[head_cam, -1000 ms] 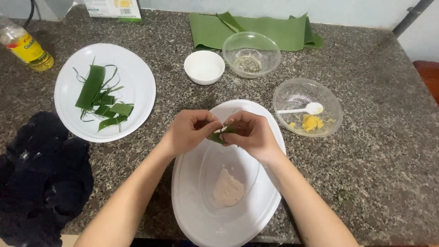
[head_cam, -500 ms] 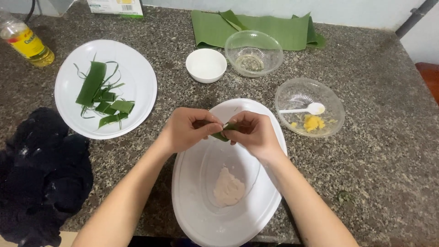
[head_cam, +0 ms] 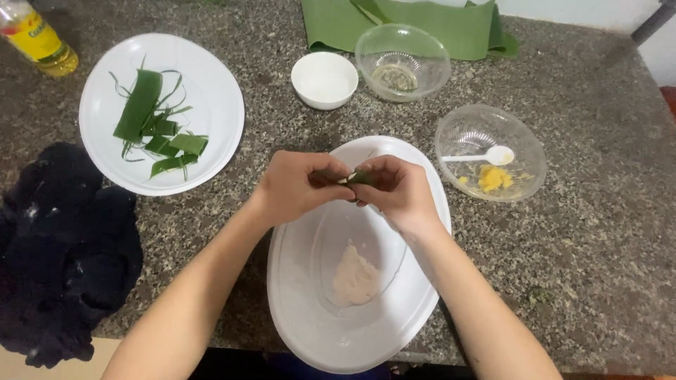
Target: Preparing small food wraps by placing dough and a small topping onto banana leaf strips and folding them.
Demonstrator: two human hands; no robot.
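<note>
My left hand (head_cam: 299,186) and my right hand (head_cam: 394,190) meet fingertip to fingertip above the far end of the white oval dish (head_cam: 296,309). Between them I pinch a small folded green leaf parcel (head_cam: 352,177). Both sets of fingers are closed on it, thumbs on top, and most of the parcel is hidden by them. A pale speck shows at the fold; I cannot tell what it is.

Risk, as I judge it: the leaf looks thin and smooth, so a hard crease could split it along the grain, and slack pressure could let the fold spring open. Anything that slips would likely drop into the clear oval bowl (head_cam: 359,253) nested in the dish, onto the pale, grainy lump of dough (head_cam: 354,276) at its base.

Surroundings:
- To the right, a clear plastic bowl (head_cam: 524,151) holds yellow crumbly filling (head_cam: 493,178) and a white plastic spoon (head_cam: 482,156).
- Beyond my hands stand a small white glazed bowl (head_cam: 324,79) and a second clear bowl (head_cam: 402,61), nearly empty.
- Behind them lies a flat sheet of banana leaf (head_cam: 338,21).
- To the left, a round white plate (head_cam: 211,91) carries cut leaf strips (head_cam: 151,123), some broad, some thread-thin.
- A rumpled black cloth (head_cam: 63,246) lies at the near left, and a bottle of yellow oil (head_cam: 35,35) at the far left corner.
- All rest on a speckled granite counter (head_cam: 598,267).
</note>
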